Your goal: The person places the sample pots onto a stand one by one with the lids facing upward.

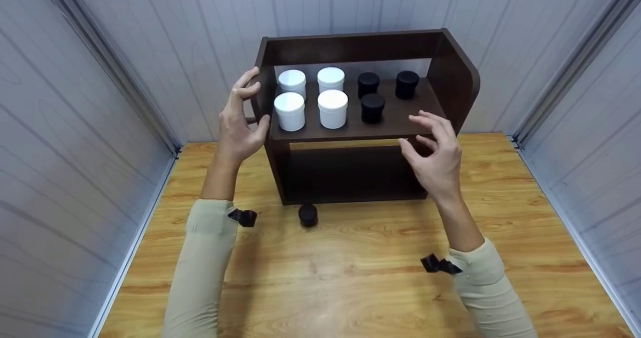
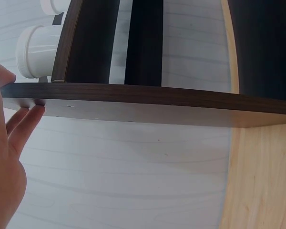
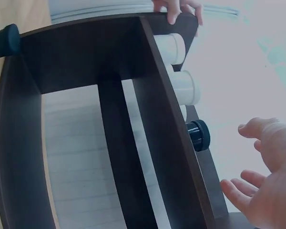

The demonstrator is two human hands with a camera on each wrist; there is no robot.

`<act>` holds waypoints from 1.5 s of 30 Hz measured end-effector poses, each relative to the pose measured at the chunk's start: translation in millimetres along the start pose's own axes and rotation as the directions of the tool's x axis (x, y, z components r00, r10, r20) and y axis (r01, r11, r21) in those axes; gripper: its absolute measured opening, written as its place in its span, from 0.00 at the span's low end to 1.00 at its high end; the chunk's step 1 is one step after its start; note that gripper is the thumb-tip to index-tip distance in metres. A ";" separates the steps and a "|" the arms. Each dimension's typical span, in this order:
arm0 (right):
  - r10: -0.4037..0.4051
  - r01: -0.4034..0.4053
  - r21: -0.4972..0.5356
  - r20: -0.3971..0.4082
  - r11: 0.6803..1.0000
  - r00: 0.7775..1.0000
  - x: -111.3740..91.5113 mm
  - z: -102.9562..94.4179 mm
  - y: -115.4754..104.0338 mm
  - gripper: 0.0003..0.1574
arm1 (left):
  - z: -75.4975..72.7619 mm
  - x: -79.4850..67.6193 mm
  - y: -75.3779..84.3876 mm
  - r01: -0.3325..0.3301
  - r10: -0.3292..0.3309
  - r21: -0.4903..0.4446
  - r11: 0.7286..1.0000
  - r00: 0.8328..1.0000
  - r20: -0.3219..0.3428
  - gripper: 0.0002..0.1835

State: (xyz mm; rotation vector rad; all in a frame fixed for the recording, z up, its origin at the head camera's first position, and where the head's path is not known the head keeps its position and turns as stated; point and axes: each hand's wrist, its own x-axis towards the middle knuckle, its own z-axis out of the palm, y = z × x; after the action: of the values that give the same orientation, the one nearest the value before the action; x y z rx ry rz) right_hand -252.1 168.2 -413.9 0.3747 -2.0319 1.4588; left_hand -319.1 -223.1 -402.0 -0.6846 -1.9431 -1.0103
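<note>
A dark brown two-tier shelf [image 1: 350, 136] stands on the wooden floor. My left hand [image 1: 240, 122] grips its left side panel [image 2: 133, 94] near the top, with the thumb at the front edge and fingers against the outer face. My right hand [image 1: 435, 152] is before the right front of the upper board, fingers spread and loosely bent, holding nothing. In the right wrist view, the right hand [image 3: 264, 176] is apart from the nearest black jar [image 3: 199, 135]. White lidded jars, including one at the front [image 1: 332, 108], occupy the board's left; three black jars [image 1: 372, 108] stand to their right.
Another black jar [image 1: 308, 215] stands on the wooden floor [image 1: 350, 278], just before the shelf's lower left front. Pale panelled walls [image 1: 90, 102] rise at the back and both sides. The shelf's lower board [image 1: 350, 178] is in shadow.
</note>
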 end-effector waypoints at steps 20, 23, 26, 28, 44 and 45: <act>0.055 -0.111 0.311 0.184 0.944 0.981 -39.0 -1.5 28.0 0.31 | -0.6 -1.8 -1.1 0.002 -0.002 0.006 1.000 1.000 0.008 0.27; 0.027 -0.109 0.371 0.221 0.922 0.975 -42.3 -1.5 34.9 0.30 | -0.8 -1.8 -1.5 0.003 -0.003 0.001 1.000 1.000 0.007 0.27; -0.003 -0.109 0.402 0.270 0.909 0.963 -46.1 0.1 40.5 0.30 | -0.7 -1.3 -1.8 -0.001 0.001 -0.006 1.000 1.000 0.006 0.27; -0.016 -0.113 0.406 0.301 0.907 0.953 -48.6 2.2 43.0 0.31 | -0.7 -1.0 -1.7 -0.003 0.003 -0.006 1.000 1.000 0.007 0.27; -0.044 -0.122 0.340 0.442 0.933 0.896 -66.1 32.8 61.0 0.34 | -0.5 -1.1 -1.3 -0.007 0.007 -0.009 1.000 1.000 0.005 0.28; -0.036 -0.131 0.333 0.452 0.934 0.891 -66.8 35.0 61.2 0.34 | -0.5 -1.0 -1.5 -0.007 0.007 -0.011 1.000 1.000 0.005 0.28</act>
State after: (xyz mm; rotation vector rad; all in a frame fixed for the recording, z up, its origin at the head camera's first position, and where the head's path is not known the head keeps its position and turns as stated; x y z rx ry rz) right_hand -244.4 149.8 -508.9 0.8952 -2.1228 1.9196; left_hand -319.5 -224.4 -403.3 -0.7003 -1.9397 -1.0165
